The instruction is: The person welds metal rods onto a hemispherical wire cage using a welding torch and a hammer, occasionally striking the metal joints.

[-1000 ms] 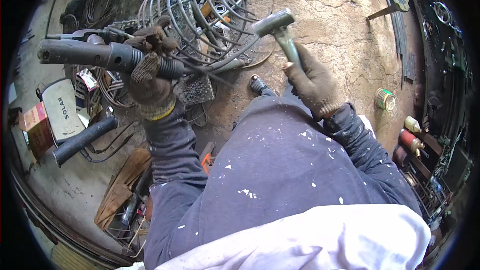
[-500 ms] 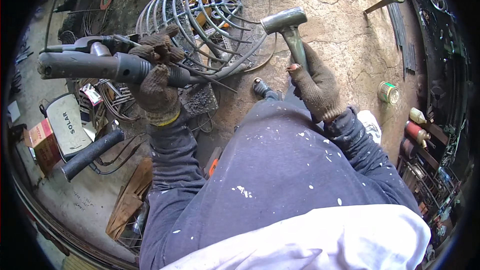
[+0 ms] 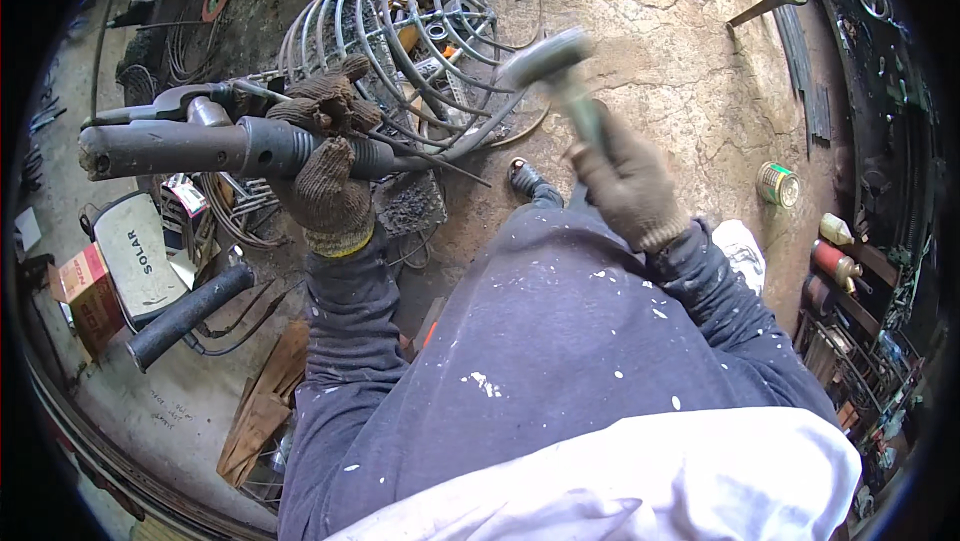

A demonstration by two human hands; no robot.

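Hammer [image 3: 548, 58] blurry in R hand [image 3: 632, 186], L hand [image 3: 328, 189] prtly hiding dk tool [image 3: 170, 149].

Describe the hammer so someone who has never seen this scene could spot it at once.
Start at the cracked floor, right of the curved metal cage. Over it the gloved right hand grips the hammer. Its blunt grey head and greenish handle set it apart from the dark tube in the left hand.

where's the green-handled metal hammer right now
In the head view, the green-handled metal hammer is up and slightly right of centre, gripped in the brown-gloved right hand, just right of the curved grey metal-bar cage.
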